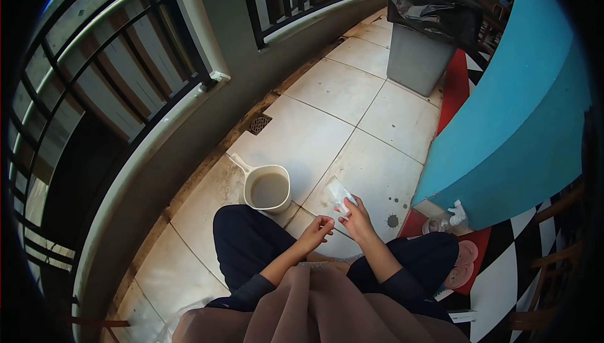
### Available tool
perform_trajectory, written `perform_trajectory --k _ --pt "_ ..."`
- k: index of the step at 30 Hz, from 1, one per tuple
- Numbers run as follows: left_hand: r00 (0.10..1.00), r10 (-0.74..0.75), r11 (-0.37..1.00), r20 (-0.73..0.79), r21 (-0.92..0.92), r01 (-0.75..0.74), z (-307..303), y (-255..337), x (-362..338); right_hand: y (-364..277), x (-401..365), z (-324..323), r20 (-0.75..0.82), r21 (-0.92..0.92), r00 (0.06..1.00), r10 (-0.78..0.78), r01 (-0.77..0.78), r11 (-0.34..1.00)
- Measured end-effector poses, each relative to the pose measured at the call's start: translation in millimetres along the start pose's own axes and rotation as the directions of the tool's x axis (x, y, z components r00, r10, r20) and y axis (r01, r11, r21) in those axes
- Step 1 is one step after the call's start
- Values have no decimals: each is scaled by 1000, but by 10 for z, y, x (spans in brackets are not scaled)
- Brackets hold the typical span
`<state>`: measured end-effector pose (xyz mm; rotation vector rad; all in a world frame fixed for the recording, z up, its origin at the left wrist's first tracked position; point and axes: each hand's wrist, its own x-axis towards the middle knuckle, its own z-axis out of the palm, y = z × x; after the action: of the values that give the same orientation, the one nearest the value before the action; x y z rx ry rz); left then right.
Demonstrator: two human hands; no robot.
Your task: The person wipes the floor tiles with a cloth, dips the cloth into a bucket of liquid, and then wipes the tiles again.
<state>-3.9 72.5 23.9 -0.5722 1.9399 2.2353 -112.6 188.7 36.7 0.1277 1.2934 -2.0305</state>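
Gripping a small white thing (pixel 340 194) between thumb and fingers of the right hand (pixel 355 218), over the tiles (pixel 314 148), right of the dipper (pixel 252 173). Nearby, left hand (pixel 318 231) loosely curled; cannot tell whether gripping anything.

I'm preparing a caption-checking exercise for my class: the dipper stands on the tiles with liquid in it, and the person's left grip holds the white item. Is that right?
Not quite: the head view shows the right grip holding the white item, not the left. The dipper does stand on the tiles with liquid in it.
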Motion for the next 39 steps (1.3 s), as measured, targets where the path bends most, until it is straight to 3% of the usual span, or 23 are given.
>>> perform_trajectory --k 3,5,6,8,11,13,14,15,17,18,19,21,22,25,28,29,31,34,39 --pt "998 -51 964 -40 -265 39 210 121 49 86 -115 127 -35 -47 994 -103 101 994" --pt "997 -75 912 -36 -406 54 292 117 114 138 -192 178 10 -181 969 -246 244 953" --pt "988 -98 910 -116 -413 42 362 181 101 193 -210 188 23 -222 947 -320 317 922" --pt "993 -78 897 -89 -442 30 356 191 140 355 -157 125 39 -384 877 -479 456 803" --pt "987 -120 865 -110 -499 50 321 187 139 346 -311 180 14 -593 922 -386 319 739" --pt "979 -130 870 -155 -492 38 234 145 124 436 -256 101 88 -780 881 -466 352 518" --pt "969 -100 885 -225 -465 -17 156 79 148 466 -263 20 112 -827 868 -484 351 439" --pt "963 -41 954 -267 -296 -42 64 45 159 397 -315 6 139 -868 856 -497 347 355" --pt "946 89 995 -312 58 -75 -106 -9 138 291 -296 -102 109 -866 882 -458 311 392" --pt "957 76 997 -279 15 -75 -140 2 107 270 -249 -187 103 -864 895 -433 297 408" --pt "948 153 971 -280 221 -92 -186 -13 90 267 -196 -264 96 -861 908 -408 282 424" --pt "926 303 793 -225 598 -114 -259 -51 67 245 -112 -321 87 -819 907 -413 301 488" --pt "899 389 724 -202 670 -163 -306 -205 124 199 -109 -320 90 -811 907 -412 307 498" --pt "922 252 858 -294 508 -73 -319 -390 227 124 -115 -300 85 -783 905 -416 319 534" --pt "926 -171 965 -336 132 226 -291 -245 281 136 -83 -332 112 -763 897 -428 353 541" --pt "935 61 935 -350 347 69 -321 -346 311 151 -69 -349 125 -758 893 -432 367 539" --pt "840 494 667 -223 717 -203 -347 -459 334 151 -65 -334 104 -720 916 -388 339 606" --pt "865 458 548 -206 832 -91 -242 -142 236 186 -44 -320 102 -651 943 -316 304 696" --pt "796 606 246 -1 951 -187 -243 -235 395 140 -81 -286 151 -619 952 -266 301 726"
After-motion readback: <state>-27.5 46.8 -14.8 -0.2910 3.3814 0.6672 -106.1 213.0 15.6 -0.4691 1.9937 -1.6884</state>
